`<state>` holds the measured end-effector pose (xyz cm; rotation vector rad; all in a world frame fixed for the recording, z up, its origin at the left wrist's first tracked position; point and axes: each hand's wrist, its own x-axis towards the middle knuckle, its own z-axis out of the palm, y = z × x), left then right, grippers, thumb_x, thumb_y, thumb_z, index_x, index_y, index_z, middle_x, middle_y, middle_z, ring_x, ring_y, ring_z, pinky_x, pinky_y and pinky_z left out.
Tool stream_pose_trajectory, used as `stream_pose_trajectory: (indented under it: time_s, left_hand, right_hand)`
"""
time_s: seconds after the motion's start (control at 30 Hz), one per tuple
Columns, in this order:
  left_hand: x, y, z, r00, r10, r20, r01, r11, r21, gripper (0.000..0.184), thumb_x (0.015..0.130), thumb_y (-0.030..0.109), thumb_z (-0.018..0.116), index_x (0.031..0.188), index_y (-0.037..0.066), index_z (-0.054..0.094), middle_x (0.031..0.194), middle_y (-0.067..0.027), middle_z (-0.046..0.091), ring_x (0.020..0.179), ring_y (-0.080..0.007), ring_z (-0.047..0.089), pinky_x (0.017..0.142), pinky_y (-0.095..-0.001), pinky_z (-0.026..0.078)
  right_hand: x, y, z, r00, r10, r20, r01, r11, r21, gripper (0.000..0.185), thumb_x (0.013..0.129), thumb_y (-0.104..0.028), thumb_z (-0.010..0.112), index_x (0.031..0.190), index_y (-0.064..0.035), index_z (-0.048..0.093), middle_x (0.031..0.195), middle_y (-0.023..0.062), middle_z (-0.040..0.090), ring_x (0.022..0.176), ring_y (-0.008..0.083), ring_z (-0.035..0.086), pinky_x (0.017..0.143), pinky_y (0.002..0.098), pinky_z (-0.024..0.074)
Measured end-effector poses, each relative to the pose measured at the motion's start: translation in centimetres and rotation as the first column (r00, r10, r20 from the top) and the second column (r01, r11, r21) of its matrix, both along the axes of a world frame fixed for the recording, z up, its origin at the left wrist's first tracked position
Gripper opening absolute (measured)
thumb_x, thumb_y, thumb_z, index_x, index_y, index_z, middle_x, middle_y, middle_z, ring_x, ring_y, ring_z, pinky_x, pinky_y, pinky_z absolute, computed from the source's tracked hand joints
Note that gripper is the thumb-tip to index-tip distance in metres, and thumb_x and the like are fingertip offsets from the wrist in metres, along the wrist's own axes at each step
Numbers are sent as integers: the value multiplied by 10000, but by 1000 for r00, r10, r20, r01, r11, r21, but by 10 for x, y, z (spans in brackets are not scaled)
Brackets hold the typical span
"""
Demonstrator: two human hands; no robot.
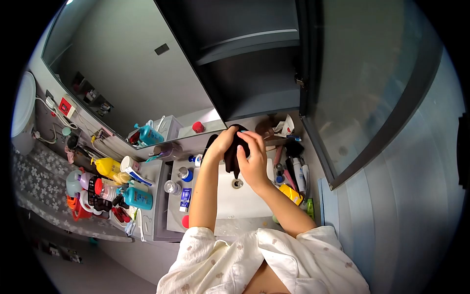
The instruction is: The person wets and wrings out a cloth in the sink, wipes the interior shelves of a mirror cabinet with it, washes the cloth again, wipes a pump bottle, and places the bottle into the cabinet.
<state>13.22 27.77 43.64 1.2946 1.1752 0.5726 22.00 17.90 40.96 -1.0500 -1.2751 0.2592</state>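
Note:
A dark, nearly black cloth (232, 161) hangs in folds above the white sink (230, 196). My left hand (224, 142) is closed on its upper part, fingers partly hidden. Close beside it, my right hand (253, 164) has its fingertips against the top of the cloth. Its thumb stands apart from the fingers, with dark fabric showing in the gap. Below the cloth's lower end lies the round drain (237, 183).
Left of the sink are a blue tube (185, 200), a clear jar (172, 187) and a teal bottle (138, 198). Bottles and a yellow packet (291, 194) line the right side. A glass-fronted cabinet door (367, 88) stands open at upper right, beside a mirror (127, 63).

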Motion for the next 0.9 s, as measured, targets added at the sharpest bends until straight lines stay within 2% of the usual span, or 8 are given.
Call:
stream_pose_trajectory:
  time_s: [0.07, 0.17, 0.37, 0.47, 0.63, 0.7, 0.77, 0.9]
  left_hand:
    - [-1, 5, -14, 999, -7, 40, 4, 996, 88, 523, 865, 432, 337, 900, -42, 556, 763, -129, 587, 689, -171, 543, 617, -287, 445]
    - [25, -27, 23, 815, 195, -545, 193, 796, 573, 620, 855, 499, 331, 936, -80, 537, 856, -284, 580, 795, -387, 572, 708, -407, 433]
    - [29, -53, 75, 869, -102, -484, 453, 557, 697, 484, 851, 374, 433, 1085, -42, 515, 1103, -258, 499, 1021, -377, 483, 842, -364, 402]
    - [20, -61, 91, 785, 309, -537, 473, 260, 842, 511, 741, 351, 614, 1093, -11, 533, 1225, -231, 413, 1066, -353, 461, 849, -368, 407]
    - [-20, -55, 87, 955, 152, -253, 182, 373, 910, 253, 791, 134, 574, 991, -19, 563, 1055, -145, 551, 866, -193, 582, 734, -268, 459]
    - [-37, -60, 76, 969, 93, -230, 120, 636, 762, 245, 785, 160, 594, 950, -20, 570, 897, -130, 596, 855, -229, 593, 744, -315, 456]
    - [-52, -59, 60, 972, 140, -190, 19, 755, 656, 217, 799, 157, 587, 907, -32, 579, 800, -108, 614, 745, -191, 614, 681, -281, 473]
    - [-68, -49, 23, 961, 159, -225, 13, 790, 613, 205, 808, 157, 584, 861, -41, 589, 760, -116, 614, 709, -160, 609, 648, -260, 477]
  right_hand:
    - [-2, 16, -15, 984, 52, -170, -73, 990, -120, 368, 835, -172, 482, 1152, 15, 458, 1192, 147, 429, 1068, 300, 429, 912, 352, 336]
    - [-2, 31, -12, 586, 258, -768, -466, 883, -59, 515, 907, -405, 328, 1241, -15, 371, 1240, 105, 413, 1109, 195, 417, 938, 285, 303]
    - [21, 44, 25, -45, 395, -918, -539, 764, 355, 421, 884, -393, 376, 1171, -88, 411, 1057, 53, 492, 989, 153, 475, 835, 281, 394]
    - [7, 71, 23, 91, 551, -830, -405, 782, 475, 393, 804, -148, 405, 1191, -91, 375, 1023, 72, 482, 932, 179, 493, 790, 297, 429]
    - [-15, 114, 48, 96, 545, -833, -324, 808, 492, 478, 709, -87, 390, 1184, -28, 382, 893, 108, 513, 758, 190, 533, 634, 288, 471]
    - [-21, 140, 49, 350, 514, -783, -516, 803, 297, 422, 799, -162, 438, 1188, -1, 402, 890, 130, 534, 708, 183, 536, 606, 279, 463]
    - [-27, 170, 40, 776, 375, -506, -309, 927, 212, 414, 826, -177, 440, 1196, 7, 408, 852, 117, 550, 643, 157, 533, 570, 259, 455]
    - [-23, 162, 64, 769, 437, -467, -375, 899, 224, 391, 844, -160, 447, 1197, 5, 416, 685, 68, 557, 539, 129, 508, 512, 244, 432]
